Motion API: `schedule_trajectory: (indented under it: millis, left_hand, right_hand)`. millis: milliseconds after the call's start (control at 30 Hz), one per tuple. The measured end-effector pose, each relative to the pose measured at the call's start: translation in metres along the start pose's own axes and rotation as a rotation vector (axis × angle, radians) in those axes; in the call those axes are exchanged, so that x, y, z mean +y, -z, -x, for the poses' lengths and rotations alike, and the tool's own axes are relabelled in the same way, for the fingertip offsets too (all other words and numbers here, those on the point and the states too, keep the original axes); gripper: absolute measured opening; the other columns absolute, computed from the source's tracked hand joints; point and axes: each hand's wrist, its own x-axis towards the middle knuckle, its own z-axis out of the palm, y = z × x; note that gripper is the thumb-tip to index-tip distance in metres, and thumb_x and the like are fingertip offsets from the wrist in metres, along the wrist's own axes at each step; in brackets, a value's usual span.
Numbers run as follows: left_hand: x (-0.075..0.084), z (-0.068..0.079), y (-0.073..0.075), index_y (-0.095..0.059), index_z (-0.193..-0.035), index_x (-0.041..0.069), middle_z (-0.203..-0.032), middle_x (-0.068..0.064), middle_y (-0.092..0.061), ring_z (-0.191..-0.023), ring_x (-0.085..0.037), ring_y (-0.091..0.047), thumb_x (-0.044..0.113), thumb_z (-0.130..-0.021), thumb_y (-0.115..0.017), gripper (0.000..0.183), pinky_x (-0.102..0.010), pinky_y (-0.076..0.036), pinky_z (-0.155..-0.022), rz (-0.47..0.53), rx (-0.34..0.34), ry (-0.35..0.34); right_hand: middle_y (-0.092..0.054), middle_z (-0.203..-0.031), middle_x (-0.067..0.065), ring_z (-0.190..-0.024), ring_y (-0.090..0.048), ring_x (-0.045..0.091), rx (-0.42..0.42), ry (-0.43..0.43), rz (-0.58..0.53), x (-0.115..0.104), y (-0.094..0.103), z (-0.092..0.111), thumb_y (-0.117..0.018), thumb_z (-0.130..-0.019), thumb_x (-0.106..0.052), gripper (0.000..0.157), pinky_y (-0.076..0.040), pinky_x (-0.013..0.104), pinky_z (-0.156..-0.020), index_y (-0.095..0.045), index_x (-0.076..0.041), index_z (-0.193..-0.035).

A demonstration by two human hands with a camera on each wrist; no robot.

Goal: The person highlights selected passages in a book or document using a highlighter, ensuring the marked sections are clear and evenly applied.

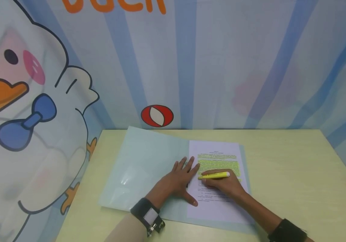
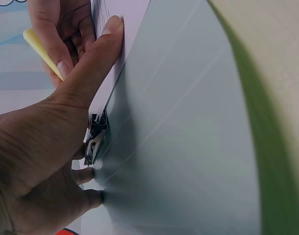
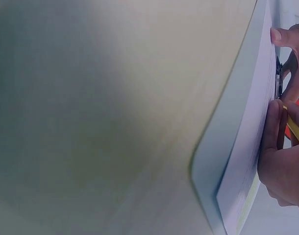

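An open pale blue folder (image 1: 148, 158) lies on the table with a white printed sheet (image 1: 218, 211) on its right side. Yellow marking covers lines in the upper half of the print. My right hand (image 1: 228, 185) pinches a yellow highlighter (image 1: 216, 175), its tip at the left end of a text line just below the marked block. My left hand (image 1: 177, 181) rests with fingers spread across the fold and the sheet's left edge. Under its palm, the left wrist view shows a metal and black folder clip (image 2: 96, 129). In the right wrist view the highlighter (image 3: 293, 125) is partly hidden by fingers.
The light wooden table (image 1: 294, 174) extends on both sides of the folder. Behind it hangs a blue striped cloth backdrop (image 1: 215, 67) with a cartoon duck (image 1: 55, 141) at the left. Both wrists wear black bands (image 1: 286, 231).
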Motion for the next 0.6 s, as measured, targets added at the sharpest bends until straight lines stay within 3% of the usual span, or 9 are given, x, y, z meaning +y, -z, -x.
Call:
schedule_trajectory:
  millis: [233,600]
  left_hand:
    - [-0.0003,-0.0007,-0.0016,-0.014,-0.173,0.021,-0.181,-0.009,-0.002,-0.167,-0.036,-0.004,0.08,-0.068,-0.085,0.139,-0.055,-0.015,-0.134,-0.004,-0.001,0.005]
    - [-0.0011,-0.0001,-0.0005,-0.014,-0.173,0.02,-0.181,-0.009,0.0,-0.167,-0.036,-0.002,0.078,-0.069,-0.085,0.139,-0.055,-0.014,-0.134,0.014,-0.006,-0.001]
  right_hand:
    - [-0.081,-0.118,0.002,-0.119,-0.074,0.022,0.003,0.052,0.068,0.0017,-0.0002,-0.0004,-0.089,-0.088,-0.025,0.031,-0.054,0.017,-0.089,-0.083,-0.017,-0.117]
    - [-0.082,-0.117,0.0,-0.122,-0.073,0.022,0.015,0.082,0.088,0.002,-0.003,0.0002,-0.089,-0.087,-0.025,0.029,-0.053,0.016,-0.092,-0.084,-0.018,-0.115]
